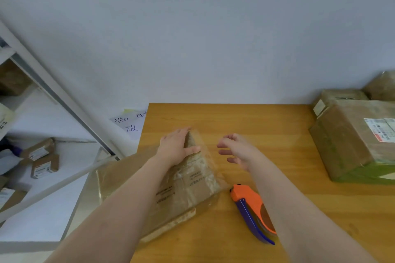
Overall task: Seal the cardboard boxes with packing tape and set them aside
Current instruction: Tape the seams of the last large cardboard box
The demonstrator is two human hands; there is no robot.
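In the head view, the cardboard box [192, 186] is lying flat on the left part of the table [277, 126], turned askew so that one corner is pointing toward the wall, while its near-left part is jutting past the table's left edge. Clear tape is glinting over its top.

The left hand [178, 148] is resting on the far corner of the box with its fingers laid out straight, pressing rather than gripping. The right hand [236, 151] is hovering just right of the box, apart from it, fingers loosely curled around nothing.

The tape dispenser [250, 205] is lying on the table just beside the box's right edge, under the right forearm and nearer the person than that hand. Its long axis is running from far-left to near-right, orange head toward the box, so the right hand is the nearer one and would need to draw back to reach it.

A stack of taped boxes [346, 141] is sitting at the table's right, well apart, likely the set-aside spot.
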